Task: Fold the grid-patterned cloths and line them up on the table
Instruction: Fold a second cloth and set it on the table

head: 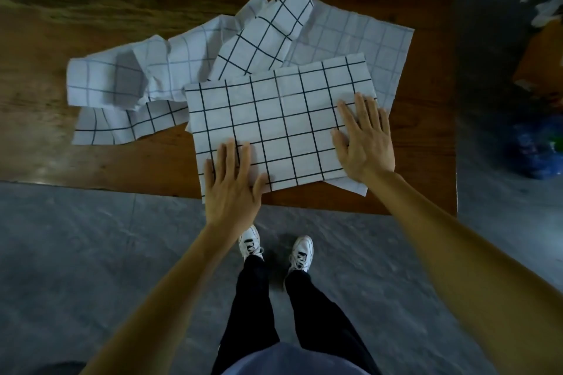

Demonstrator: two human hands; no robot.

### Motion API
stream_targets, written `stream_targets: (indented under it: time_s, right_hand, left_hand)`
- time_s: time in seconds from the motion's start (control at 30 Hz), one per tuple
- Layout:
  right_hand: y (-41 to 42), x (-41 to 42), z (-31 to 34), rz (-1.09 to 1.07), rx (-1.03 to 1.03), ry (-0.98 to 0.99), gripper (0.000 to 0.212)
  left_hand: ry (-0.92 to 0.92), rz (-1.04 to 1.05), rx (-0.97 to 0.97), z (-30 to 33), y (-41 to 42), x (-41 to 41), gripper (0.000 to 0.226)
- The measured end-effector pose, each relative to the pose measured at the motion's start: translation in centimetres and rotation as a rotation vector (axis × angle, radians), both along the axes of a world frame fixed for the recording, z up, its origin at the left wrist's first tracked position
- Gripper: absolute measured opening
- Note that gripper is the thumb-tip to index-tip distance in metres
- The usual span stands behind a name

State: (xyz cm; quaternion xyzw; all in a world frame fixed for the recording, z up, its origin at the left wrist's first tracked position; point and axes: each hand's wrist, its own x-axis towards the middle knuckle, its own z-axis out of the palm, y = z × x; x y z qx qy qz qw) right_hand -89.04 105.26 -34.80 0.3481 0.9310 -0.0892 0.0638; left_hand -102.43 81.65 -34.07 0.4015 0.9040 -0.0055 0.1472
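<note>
- The wooden table (128,158) carries all the cloth near its right end, close to the near edge where the person stands, so everything is within easy reach.
- The heap of unfolded cloths (170,70) lies behind and to the left of the flat one, overlapping and crumpled. I make out perhaps three or four pieces there, but the layers hide each other and I cannot count them surely.
- One grid-patterned cloth (274,122) lies flat at the near edge, partly on top of a paler cloth (359,36) beneath it. It looks smoothed out, likely ready for a fold or just after one.
- The right hand (364,137) rests flat on its right edge, fingers straight and spread, gripping nothing; I judge it pins the cloth in place.
- The left hand (231,186) presses the near left corner the same way, fingers extended, holding nothing.
- Two hands, one flattened cloth, no finished row yet.
</note>
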Motion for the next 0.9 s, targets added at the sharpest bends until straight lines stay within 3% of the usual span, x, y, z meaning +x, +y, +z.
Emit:
stream_targets:
  time_s: [0.1, 0.27, 0.53, 0.7, 0.8, 0.9]
  right_hand:
    - [0.0, -0.1, 0.1, -0.004, 0.000, -0.002, 0.061]
    - [0.0, 0.0, 0.0, -0.006, 0.013, -0.010, 0.062]
    - [0.0, 0.1, 0.1, 0.003, 0.009, -0.005, 0.062]
    - [-0.4, -0.4, 1.1, 0.037, 0.063, -0.036, 0.060]
    - [-4.0, -2.1, 2.7, 0.201, 0.129, 0.006, 0.056]
    - [-10.9, -5.2, 3.0, 0.332, -0.059, 0.059, 0.058]
  left_hand:
    - [0.033, 0.031, 0.047, 1.1, 2.1, 0.4, 0.068]
    - [-0.091, -0.092, 0.174, 0.9, 9.2, 2.9, 0.065]
    - [-0.007, -0.033, 0.042, -0.3, -0.1, -1.2, 0.074]
    - [-0.026, -0.046, 0.028, -0.1, -0.4, -1.3, 0.076]
    - [-0.017, -0.040, 0.031, -0.2, -0.4, -1.3, 0.075]
    - [-0.008, -0.044, 0.039, -0.4, -0.4, -1.2, 0.076]
